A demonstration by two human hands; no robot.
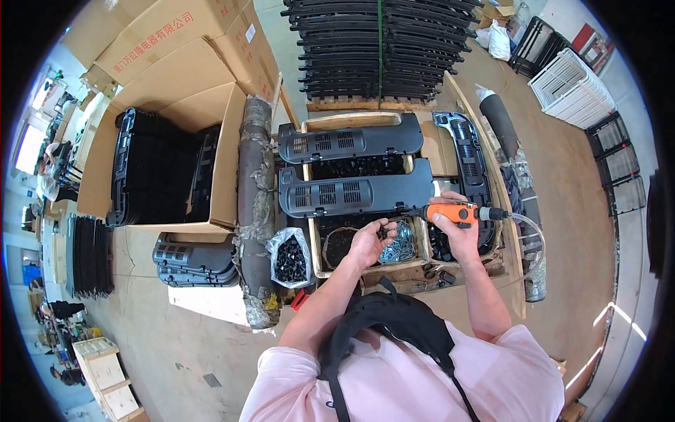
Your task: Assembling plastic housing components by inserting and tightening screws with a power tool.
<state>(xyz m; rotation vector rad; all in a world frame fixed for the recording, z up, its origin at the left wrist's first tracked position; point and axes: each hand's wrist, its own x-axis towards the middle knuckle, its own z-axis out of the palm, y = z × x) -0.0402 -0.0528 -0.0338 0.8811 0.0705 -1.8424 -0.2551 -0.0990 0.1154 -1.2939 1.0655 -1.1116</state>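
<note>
My right hand (458,233) is wrapped around an orange air screwdriver (453,212), held level with its tip pointing left. A clear hose (534,235) curves from the tool's back end. The tip lies at the near edge of a black slotted plastic panel (355,190). Just below that edge, my left hand (373,244) has its fingers curled around small dark pieces too small to name. Silver screws (399,245) fill a compartment beside the left hand. A second black panel (351,142) lies farther back, parallel to the first.
A clear bag of black clips (290,259) sits left of the wooden box (318,247). A wrapped roll (254,176) separates it from a carton (225,155) of black panels. More black parts (380,49) are stacked at the back. Another panel (470,151) stands at right.
</note>
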